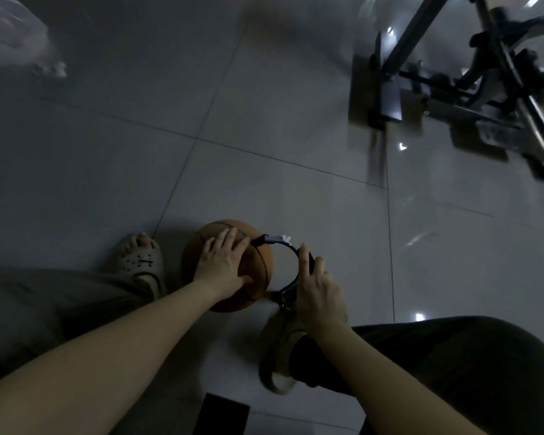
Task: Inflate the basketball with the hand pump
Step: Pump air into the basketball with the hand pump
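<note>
A brown basketball (258,262) sits on the grey tiled floor between my feet. My left hand (222,262) lies spread on top of it, fingers straight, pressing it down. A black hose (288,246) curves from a grey connector (272,239) at the ball's upper right side down to the hand pump (285,293). My right hand (318,288) grips the pump's dark handle from above, fingers curled round it. The pump's body is mostly hidden under that hand.
My left foot in a beige sandal (139,262) is left of the ball; my right foot (283,353) is below the pump. A metal frame with black joints (471,86) stands at the upper right. A clear plastic bag (16,36) lies upper left. A dark flat object (220,416) lies at the bottom.
</note>
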`<move>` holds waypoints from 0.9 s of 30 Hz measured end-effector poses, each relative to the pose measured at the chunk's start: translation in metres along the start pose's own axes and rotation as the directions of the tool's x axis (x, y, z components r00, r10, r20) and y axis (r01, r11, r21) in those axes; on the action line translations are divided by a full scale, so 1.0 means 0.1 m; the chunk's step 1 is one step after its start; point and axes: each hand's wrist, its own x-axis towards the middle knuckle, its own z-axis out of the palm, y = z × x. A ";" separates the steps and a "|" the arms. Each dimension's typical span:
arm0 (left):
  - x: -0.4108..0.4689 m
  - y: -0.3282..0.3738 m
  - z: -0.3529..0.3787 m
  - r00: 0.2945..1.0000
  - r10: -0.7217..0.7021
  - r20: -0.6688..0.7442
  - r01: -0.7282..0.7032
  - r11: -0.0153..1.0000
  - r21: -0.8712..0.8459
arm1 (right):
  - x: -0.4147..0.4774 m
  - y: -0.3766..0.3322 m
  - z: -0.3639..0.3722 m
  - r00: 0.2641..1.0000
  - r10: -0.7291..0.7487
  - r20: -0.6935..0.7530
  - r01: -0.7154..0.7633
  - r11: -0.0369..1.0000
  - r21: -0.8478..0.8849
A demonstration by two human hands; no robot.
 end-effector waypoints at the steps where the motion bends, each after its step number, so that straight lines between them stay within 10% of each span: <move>1: 0.00 0.01 -0.01 1.000 -0.001 0.005 0.001 1.000 0.011 | 0.02 0.01 -0.05 1.000 -0.008 -0.004 0.008 1.000 -0.017; 11: 0.03 0.04 -0.14 0.994 -0.036 0.104 0.036 0.999 0.002 | 0.26 0.20 -1.60 0.970 0.038 -0.241 -0.056 0.996 -0.069; 27: 0.11 0.03 -0.07 0.999 -0.030 0.035 0.032 0.998 -0.049 | -0.03 0.05 0.04 0.998 -0.046 -0.052 0.045 0.999 -0.019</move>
